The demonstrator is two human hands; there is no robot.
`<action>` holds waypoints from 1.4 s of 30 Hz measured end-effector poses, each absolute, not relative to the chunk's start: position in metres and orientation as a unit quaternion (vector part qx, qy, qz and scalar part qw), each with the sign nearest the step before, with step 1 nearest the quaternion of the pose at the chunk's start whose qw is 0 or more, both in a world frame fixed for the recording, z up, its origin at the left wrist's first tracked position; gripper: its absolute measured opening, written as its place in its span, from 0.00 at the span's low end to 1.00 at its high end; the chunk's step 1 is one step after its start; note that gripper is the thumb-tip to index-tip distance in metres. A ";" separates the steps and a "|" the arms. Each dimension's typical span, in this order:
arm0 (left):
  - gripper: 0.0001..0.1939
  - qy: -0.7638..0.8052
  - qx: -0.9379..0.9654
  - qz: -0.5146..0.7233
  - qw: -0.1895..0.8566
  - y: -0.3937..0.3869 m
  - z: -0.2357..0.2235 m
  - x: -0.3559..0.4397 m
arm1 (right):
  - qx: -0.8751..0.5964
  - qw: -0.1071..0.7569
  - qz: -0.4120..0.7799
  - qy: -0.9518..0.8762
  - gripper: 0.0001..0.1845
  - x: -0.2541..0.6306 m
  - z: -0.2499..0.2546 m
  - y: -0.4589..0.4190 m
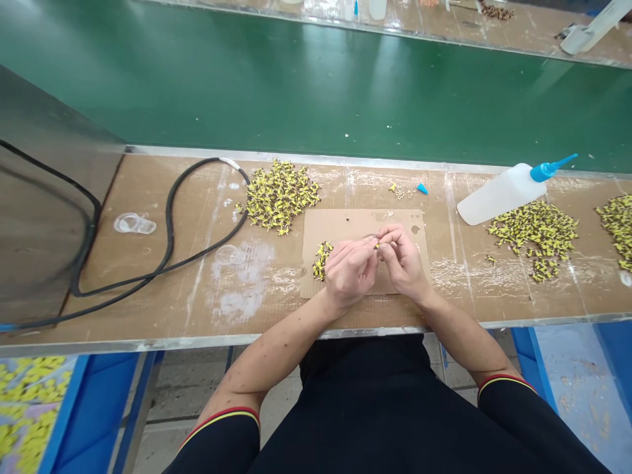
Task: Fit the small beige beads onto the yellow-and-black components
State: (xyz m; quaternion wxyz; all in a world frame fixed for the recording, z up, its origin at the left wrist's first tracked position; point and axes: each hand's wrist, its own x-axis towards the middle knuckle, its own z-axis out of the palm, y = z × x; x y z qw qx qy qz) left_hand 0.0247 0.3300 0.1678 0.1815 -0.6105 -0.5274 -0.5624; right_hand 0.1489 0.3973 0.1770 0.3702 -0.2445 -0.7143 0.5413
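Above a piece of cardboard (316, 224), my left hand (349, 268) and my right hand (403, 260) meet fingertip to fingertip. Both are closed in a pinch around a small yellow piece (377, 246), mostly covered by the fingers. Its exact kind is too small to make out. Beside my left hand, a little heap of yellow-and-dark pieces (322, 260) lies on the cardboard, partly hidden by that hand.
A larger heap of yellow-and-dark pieces (281, 197) lies left, near a looped black cable (170, 224). Rightward are a white squeeze bottle (503, 194) with blue nozzle and another heap (538, 234). A blue cap (422, 188) lies behind the cardboard. Clear plastic cup (134, 224) far left.
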 end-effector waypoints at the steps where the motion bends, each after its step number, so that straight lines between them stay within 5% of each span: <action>1: 0.19 -0.530 -0.606 -0.566 0.177 0.330 0.168 0.025 | -0.243 0.373 0.550 -0.706 0.11 0.148 0.177 0.396; 14: 0.17 -0.604 -0.525 -0.599 0.031 0.325 0.163 0.028 | -0.256 0.412 0.488 -0.726 0.11 0.157 0.185 0.408; 19: 0.08 -0.662 -0.457 -0.582 0.120 0.342 0.162 -0.030 | -0.283 0.457 0.434 -0.723 0.12 0.171 0.192 0.424; 26: 0.10 -0.800 -0.462 -0.382 0.037 0.360 0.147 -0.109 | -0.237 0.445 0.369 -0.781 0.11 0.178 0.195 0.433; 30: 0.11 -0.793 -0.448 -0.397 0.113 0.344 0.163 -0.110 | -0.231 0.439 0.287 -0.819 0.09 0.187 0.204 0.444; 35: 0.08 -0.700 -0.556 -0.445 0.048 0.322 0.184 -0.107 | -0.260 0.233 0.261 -0.900 0.10 0.205 0.208 0.463; 38: 0.08 -0.661 -0.644 -0.372 -0.097 0.317 0.188 -0.106 | -0.258 0.086 0.258 -0.927 0.10 0.211 0.203 0.469; 42: 0.13 -0.637 -0.706 -0.221 -0.217 0.317 0.185 -0.101 | -0.234 0.002 0.258 -0.937 0.07 0.212 0.195 0.473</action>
